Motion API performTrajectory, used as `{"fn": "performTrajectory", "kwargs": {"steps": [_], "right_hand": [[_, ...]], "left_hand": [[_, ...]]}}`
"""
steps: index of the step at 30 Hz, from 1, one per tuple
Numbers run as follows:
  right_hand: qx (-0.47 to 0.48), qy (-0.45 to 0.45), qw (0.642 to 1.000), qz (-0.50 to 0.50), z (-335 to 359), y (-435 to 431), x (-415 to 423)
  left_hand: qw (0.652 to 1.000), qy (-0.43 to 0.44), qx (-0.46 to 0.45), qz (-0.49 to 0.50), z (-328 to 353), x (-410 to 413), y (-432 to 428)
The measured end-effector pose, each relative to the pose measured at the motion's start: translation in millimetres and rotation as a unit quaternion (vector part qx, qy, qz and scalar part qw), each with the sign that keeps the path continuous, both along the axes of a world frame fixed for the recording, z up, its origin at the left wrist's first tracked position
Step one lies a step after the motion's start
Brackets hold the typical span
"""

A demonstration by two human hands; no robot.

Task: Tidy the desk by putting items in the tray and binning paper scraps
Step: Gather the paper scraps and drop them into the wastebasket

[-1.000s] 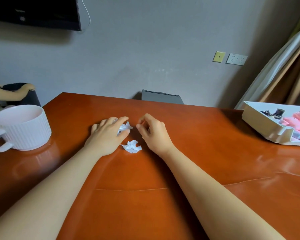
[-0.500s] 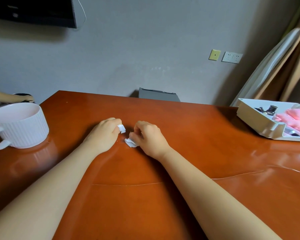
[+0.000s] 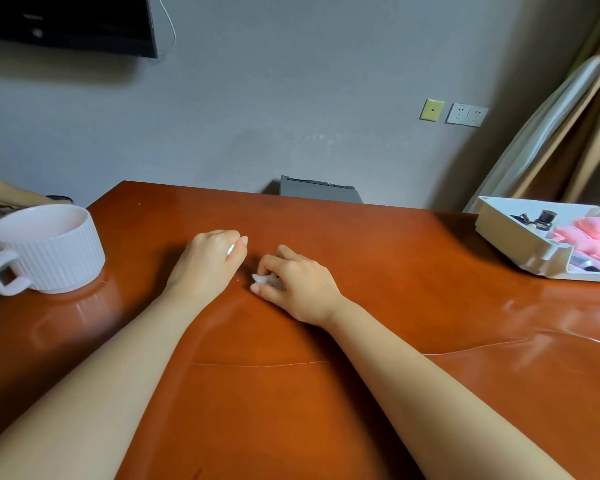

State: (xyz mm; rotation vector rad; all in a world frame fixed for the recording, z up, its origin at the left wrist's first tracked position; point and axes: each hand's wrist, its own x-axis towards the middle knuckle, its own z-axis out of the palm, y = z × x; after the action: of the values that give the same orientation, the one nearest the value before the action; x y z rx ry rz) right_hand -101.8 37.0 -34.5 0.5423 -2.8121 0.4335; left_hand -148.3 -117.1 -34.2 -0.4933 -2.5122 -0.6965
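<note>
At desk centre, right hand (image 3: 298, 285): your fingers curl, pinching a crumpled white paper scrap (image 3: 262, 278) low over the glossy orange-brown desk (image 3: 361, 410).
Left hand (image 3: 208, 265): closed round a second white scrap (image 3: 231, 250), barely showing.
Left to do: both scraps unbinned; ribbed white mug (image 3: 49, 251) stands outside the tray.
Done, far right: white plastic tray (image 3: 499, 230) already holds a pink plush toy (image 3: 589, 237).
Bin: cannot tell where.

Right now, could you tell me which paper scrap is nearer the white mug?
The scrap pinched in the left hand; the other scrap, in the right hand, is nearer the tray.
</note>
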Motion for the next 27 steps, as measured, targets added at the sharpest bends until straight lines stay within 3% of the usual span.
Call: {"fn": "performTrajectory", "kwargs": {"steps": [6,10,12,27], "right_hand": [[-0.096,0.019,0.995,-0.008,0.3,3.9,5.5],[-0.25,-0.017,0.967,-0.049,8.2,17.1,13.5],[-0.281,-0.026,0.958,-0.059,12.0,29.7,19.2],[-0.157,0.027,0.973,-0.167,93.9,175.5,148.8]], "left_hand": [[0.997,-0.058,0.028,-0.036,3.2,4.4,-2.8],[0.99,-0.119,0.043,-0.063,11.6,17.2,10.8],[0.984,-0.14,0.05,-0.097,15.3,24.6,23.8],[0.937,-0.118,0.065,-0.322,74.1,128.8,166.6]]}}
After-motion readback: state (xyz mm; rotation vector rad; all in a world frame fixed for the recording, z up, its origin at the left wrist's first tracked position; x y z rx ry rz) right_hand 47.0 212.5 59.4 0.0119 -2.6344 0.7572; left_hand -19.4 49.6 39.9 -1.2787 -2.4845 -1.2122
